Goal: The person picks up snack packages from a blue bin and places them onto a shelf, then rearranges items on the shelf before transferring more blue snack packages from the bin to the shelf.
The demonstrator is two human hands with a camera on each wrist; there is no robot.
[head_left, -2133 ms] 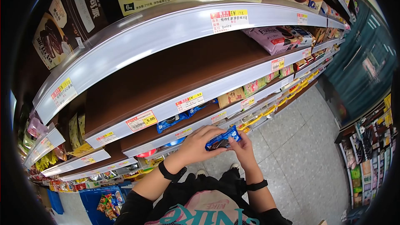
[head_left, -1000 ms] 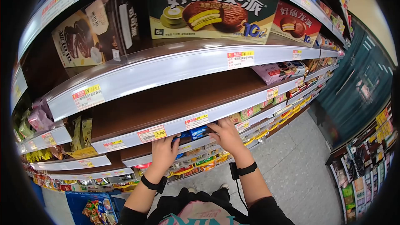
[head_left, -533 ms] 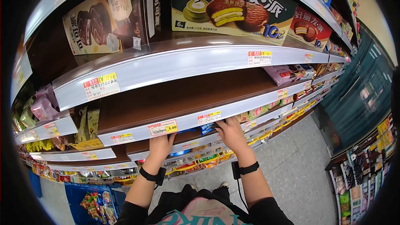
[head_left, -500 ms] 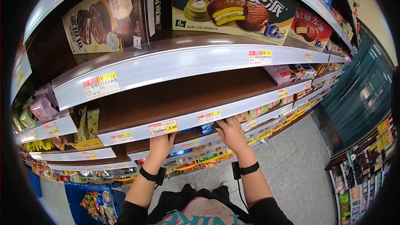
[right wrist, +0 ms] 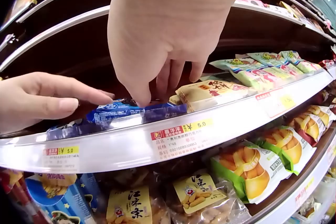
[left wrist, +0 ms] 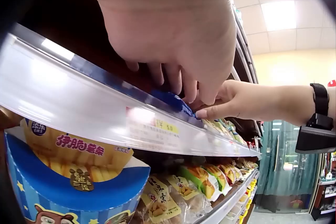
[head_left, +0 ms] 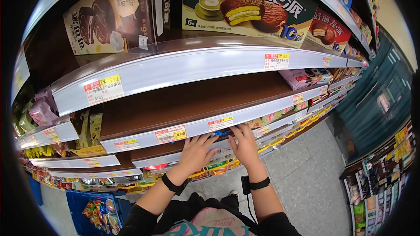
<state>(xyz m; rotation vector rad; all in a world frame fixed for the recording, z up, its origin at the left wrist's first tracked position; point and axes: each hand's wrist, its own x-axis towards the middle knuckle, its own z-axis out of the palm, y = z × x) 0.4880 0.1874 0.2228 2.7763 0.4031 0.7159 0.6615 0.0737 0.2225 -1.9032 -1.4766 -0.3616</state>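
A blue snack packet (right wrist: 118, 112) lies at the front of a lower shelf, behind its white price strip. My left hand (head_left: 197, 152) reaches in from the left with fingers extended, its fingertips right at the packet. From the right, my right hand (head_left: 245, 147) comes down with loosely bent fingers. In the right wrist view its thumb (right wrist: 137, 88) is at the packet's top edge, and the other fingers hang farther back, beside a tan packet (right wrist: 215, 92). The left wrist view shows both hands meeting over the blue packet, partly covering it.
Boxed chocolate pies (head_left: 249, 11) stand on the shelf above, over a protruding white shelf edge (head_left: 183, 65). Below are bagged snacks (right wrist: 197, 192) and a blue snack box (left wrist: 73, 182). A blue basket (head_left: 74, 205) with packets sits on the floor at lower left.
The blue packet held in both hands earlier is now down at the shelf. Most recently my left hand has shifted right and come closer to the right hand, which has hardly moved.
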